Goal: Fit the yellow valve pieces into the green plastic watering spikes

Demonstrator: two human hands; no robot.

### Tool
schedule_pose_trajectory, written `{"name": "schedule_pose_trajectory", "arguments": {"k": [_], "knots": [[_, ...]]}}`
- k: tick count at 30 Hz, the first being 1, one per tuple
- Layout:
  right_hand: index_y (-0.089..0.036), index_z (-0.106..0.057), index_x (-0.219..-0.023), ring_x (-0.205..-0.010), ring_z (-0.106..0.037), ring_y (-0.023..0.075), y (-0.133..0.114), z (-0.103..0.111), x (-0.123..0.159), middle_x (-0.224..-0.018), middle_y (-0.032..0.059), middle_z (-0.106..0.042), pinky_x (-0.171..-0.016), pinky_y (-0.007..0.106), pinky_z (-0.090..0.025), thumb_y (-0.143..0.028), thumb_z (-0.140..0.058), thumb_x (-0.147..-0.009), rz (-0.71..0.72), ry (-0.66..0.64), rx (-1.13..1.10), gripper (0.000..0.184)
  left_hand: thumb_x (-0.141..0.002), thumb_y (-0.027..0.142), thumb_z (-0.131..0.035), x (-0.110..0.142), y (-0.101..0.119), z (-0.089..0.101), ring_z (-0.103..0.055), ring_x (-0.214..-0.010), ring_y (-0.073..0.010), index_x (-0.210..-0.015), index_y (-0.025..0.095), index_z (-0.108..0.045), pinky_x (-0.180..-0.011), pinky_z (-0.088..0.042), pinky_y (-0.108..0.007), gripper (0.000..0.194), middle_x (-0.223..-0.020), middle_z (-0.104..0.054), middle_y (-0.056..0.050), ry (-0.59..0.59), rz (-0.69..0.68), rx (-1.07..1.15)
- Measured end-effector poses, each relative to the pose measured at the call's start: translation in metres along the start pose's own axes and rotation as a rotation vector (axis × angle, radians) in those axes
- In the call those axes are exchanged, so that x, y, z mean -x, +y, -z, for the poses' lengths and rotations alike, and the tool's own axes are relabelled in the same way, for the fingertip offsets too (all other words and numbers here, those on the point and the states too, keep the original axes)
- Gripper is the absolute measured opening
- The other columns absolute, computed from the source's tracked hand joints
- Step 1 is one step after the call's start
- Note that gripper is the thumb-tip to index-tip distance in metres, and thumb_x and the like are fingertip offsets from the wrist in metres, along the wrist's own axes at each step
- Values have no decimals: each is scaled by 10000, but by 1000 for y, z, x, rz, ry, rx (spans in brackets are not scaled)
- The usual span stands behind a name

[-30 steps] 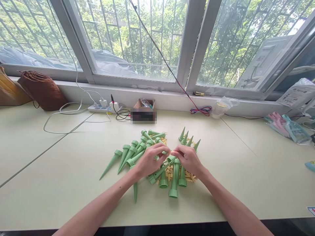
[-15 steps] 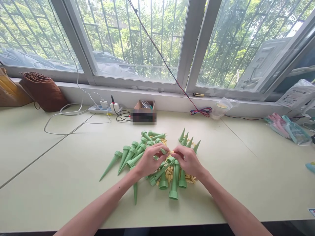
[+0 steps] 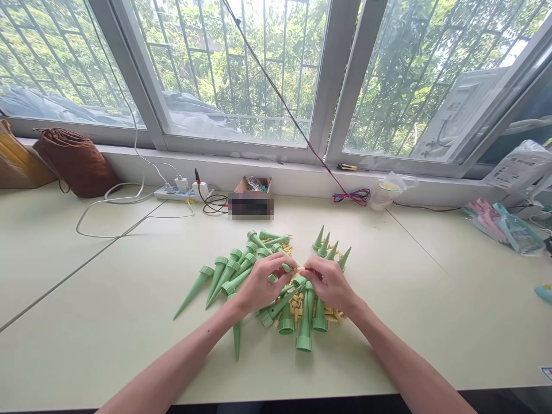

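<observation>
My left hand (image 3: 264, 283) is closed on a green plastic watering spike (image 3: 287, 268); only a short part shows past the fingers. Close against it, my right hand (image 3: 333, 282) pinches a small yellow plastic piece (image 3: 301, 268). The fingertips of both hands nearly meet, and whether the two parts are joined is too small to tell. Below and between the wrists lie more green spikes (image 3: 305, 322) over a heap of yellow pieces (image 3: 296, 303). To the left, several capped spikes (image 3: 199, 290) lie on their sides. Beyond my right hand several spikes (image 3: 322, 244) stand point up.
At the back are a power strip (image 3: 166, 192) with cables, a small cardboard box (image 3: 250, 185), a coiled red and blue wire (image 3: 352, 197) and a clear plastic bag (image 3: 385, 192). A brown pouch (image 3: 75, 164) sits far left, bagged pink and green items (image 3: 509, 224) far right.
Both hands stay almost in place, with very slight finger movement at the spike and the yellow piece. The view shifts a little.
</observation>
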State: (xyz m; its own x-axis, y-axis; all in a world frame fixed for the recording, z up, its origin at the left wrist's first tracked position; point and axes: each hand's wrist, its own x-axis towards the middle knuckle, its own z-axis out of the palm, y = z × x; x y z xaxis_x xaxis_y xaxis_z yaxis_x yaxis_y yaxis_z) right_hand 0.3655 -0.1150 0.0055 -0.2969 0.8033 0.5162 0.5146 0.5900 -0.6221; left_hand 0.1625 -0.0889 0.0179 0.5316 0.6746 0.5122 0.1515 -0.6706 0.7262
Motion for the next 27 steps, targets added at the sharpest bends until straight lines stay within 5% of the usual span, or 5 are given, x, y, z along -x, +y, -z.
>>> {"name": "schedule_pose_trajectory", "arguments": {"k": [6,12,18,23,27], "knots": [[-204,-349,-630,-553,-308,116,-3,-2,0,-599,-31,-376,-524,262,-276,-321,-444,-1013,-17,24,27,411,-938,181,-555,-3,3,1,-622,-791,-139,-944,177,-674,-621,-554,-226,118,-911,-646,-58,43,-44,-35],[-200,-551,-747,-550,-392,118,-12,0,0,-622,-15,-488,-523,256,-357,-365,-502,-989,-17,134,-35,297,-942,204,-562,-1,-4,-1,-603,-717,-118,-978,191,-662,-642,-543,-241,108,-935,-657,-43,107,7,-153],[-221,-640,-1054,-550,-467,118,-18,-7,5,-682,-13,-559,-511,243,-446,-368,-620,-926,40,157,-113,196,-912,118,-550,2,-5,-2,-636,-835,-159,-1086,222,-652,-729,-532,-277,226,-991,-679,-43,-23,-37,-255],[-228,-673,-1004,-553,-473,115,-18,-8,4,-756,17,-609,-525,250,-438,-269,-558,-964,100,136,-50,129,-921,114,-531,1,2,-1,-643,-875,-170,-1051,215,-650,-737,-530,-272,204,-993,-684,-43,-87,-38,-253],[-218,-671,-997,-551,-458,117,-18,-7,3,-756,22,-606,-512,250,-409,-238,-523,-980,104,164,-37,150,-943,166,-524,2,2,-1,-615,-713,-125,-1097,224,-648,-695,-529,-265,206,-995,-665,-37,-105,-10,-221]]}}
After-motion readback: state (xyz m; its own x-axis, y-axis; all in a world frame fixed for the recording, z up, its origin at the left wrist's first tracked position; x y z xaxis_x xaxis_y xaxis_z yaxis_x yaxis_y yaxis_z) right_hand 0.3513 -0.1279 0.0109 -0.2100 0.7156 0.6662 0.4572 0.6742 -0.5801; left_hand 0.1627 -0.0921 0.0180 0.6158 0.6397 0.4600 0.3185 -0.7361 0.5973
